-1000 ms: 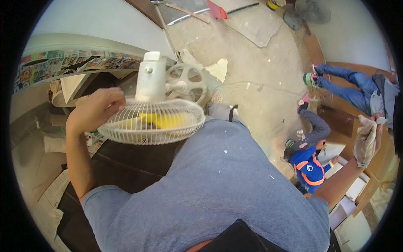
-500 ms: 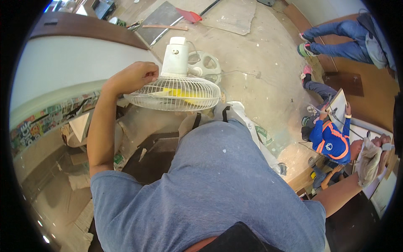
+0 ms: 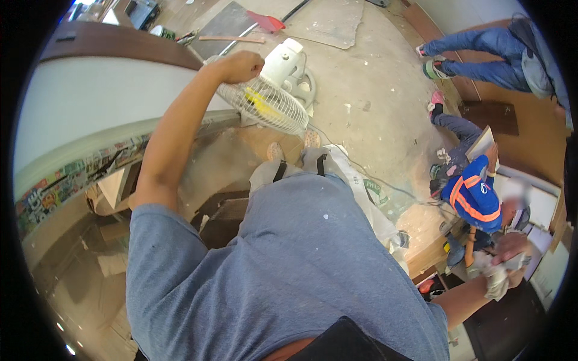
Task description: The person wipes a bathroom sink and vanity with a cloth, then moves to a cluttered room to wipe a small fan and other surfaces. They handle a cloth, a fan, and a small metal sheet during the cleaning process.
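Looks down on a dusty concrete floor (image 3: pixel 373 102) littered with boards (image 3: pixel 328 21); uneven footing for anything set there, so could rock or topple. Stands against a curved white counter (image 3: pixel 90 108) on the left, close enough to knock with a swinging load.

Shares the room with a crouched worker (image 3: pixel 472 195) in a blue cap, low on the right, and a person (image 3: pixel 481 45) in jeans farther off. Could clip either one if swung wide, though both are well apart from the load for now.

Holds the fan (image 3: pixel 265 102), white with yellow blades, tilted out ahead, between counter and open floor. Grips it only by the top rim of the grille (image 3: pixel 274 111), left hand (image 3: pixel 241 65) shut tight in a fist, arm stretched long. Puts the whole weight on thin wire: could bend or unclip it, or let the head swing and twist free of the fist.

Trails a thin cord (image 3: pixel 361 168) across the floor beside the feet; could snag or trip.

Keeps the right hand (image 3: pixel 506 265) low at the right, well apart, fingers curled shut around a white rag (image 3: pixel 497 274), so offers no second hold on a slip.
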The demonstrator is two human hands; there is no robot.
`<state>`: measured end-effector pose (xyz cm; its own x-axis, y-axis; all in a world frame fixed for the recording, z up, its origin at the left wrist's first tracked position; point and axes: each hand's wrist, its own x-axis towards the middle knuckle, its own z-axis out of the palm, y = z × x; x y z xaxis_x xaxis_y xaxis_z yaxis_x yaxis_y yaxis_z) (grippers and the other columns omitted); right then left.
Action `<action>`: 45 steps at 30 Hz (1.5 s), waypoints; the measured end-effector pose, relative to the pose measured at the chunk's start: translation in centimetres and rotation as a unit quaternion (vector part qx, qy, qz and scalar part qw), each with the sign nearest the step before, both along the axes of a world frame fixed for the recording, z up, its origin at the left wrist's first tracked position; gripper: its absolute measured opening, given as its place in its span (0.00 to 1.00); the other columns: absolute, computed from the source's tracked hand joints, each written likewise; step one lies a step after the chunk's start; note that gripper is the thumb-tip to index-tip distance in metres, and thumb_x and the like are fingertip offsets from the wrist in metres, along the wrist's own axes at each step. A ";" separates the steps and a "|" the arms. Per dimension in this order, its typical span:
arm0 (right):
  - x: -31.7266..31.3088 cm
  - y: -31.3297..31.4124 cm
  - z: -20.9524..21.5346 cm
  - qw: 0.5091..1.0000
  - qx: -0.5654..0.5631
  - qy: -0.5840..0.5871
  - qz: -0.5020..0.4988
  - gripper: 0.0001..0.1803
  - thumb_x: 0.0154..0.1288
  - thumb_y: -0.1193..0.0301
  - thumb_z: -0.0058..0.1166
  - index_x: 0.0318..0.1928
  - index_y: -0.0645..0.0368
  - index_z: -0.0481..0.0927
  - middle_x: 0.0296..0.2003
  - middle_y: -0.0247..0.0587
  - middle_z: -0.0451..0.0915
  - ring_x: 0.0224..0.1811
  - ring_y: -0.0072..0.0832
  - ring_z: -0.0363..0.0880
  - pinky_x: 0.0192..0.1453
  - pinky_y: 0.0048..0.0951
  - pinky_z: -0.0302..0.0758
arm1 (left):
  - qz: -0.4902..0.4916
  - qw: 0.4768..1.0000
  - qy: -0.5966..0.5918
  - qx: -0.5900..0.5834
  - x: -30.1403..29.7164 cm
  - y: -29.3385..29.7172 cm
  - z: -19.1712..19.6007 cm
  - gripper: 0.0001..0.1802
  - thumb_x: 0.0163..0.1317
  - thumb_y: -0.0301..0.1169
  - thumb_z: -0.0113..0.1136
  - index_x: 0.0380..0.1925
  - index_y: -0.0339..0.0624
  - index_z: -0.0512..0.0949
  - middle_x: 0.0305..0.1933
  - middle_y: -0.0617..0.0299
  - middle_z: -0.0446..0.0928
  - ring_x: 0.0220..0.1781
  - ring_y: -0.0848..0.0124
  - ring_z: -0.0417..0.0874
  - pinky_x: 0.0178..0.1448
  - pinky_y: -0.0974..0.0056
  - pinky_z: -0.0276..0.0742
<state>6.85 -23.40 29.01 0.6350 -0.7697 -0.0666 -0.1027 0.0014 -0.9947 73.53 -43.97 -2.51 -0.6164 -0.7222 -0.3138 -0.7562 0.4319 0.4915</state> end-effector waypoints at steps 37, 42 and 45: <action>55.4 -22.7 -29.8 0.923 0.181 0.314 0.130 0.20 0.65 0.63 0.63 0.50 0.66 0.83 0.40 0.39 0.85 0.37 0.25 0.83 0.41 0.28 0.78 | 0.772 0.396 0.452 -0.209 17.4 56.1 17.8 0.20 0.80 0.41 0.44 0.54 0.35 0.76 0.26 0.74 0.57 0.26 0.83 0.55 0.31 0.73 0.51; 53.3 -22.9 -29.8 0.913 0.163 0.343 0.152 0.20 0.66 0.60 0.64 0.47 0.66 0.83 0.38 0.35 0.85 0.34 0.21 0.81 0.40 0.24 0.76 | 0.805 0.354 0.411 -0.241 16.2 57.1 17.2 0.21 0.79 0.42 0.46 0.55 0.35 0.77 0.27 0.74 0.57 0.27 0.83 0.55 0.32 0.73 0.52; 51.3 -21.3 -30.6 0.901 0.094 0.402 0.133 0.20 0.66 0.59 0.65 0.43 0.65 0.84 0.35 0.34 0.84 0.31 0.18 0.79 0.37 0.23 0.74 | 0.817 0.342 0.394 -0.247 16.9 58.1 16.6 0.21 0.79 0.42 0.48 0.55 0.36 0.78 0.28 0.74 0.58 0.28 0.83 0.56 0.33 0.73 0.52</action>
